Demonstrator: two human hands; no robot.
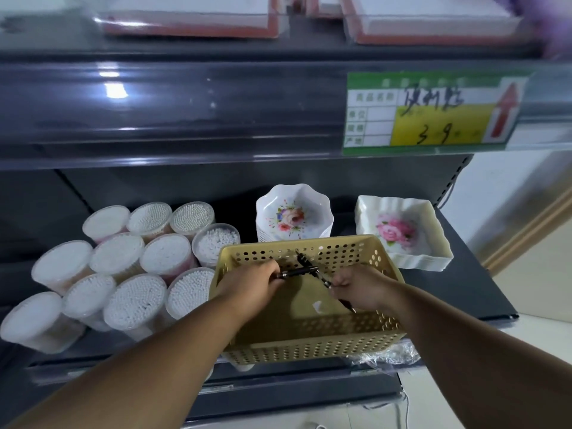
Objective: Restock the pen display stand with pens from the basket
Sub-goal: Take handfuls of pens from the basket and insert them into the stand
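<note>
Head view showed our left hand (250, 287) gripping a dark pen (291, 273) and our right hand (360, 289) pinching a second pen (322, 278) inside the tan basket (309, 345).

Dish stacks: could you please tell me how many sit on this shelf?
2: a round stack behind the basket, a square stack right of it. Others may be hidden.

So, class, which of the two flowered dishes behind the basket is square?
The right one: the square dish, bearing a pink rose. The scalloped dish to its left is rounded.
</note>
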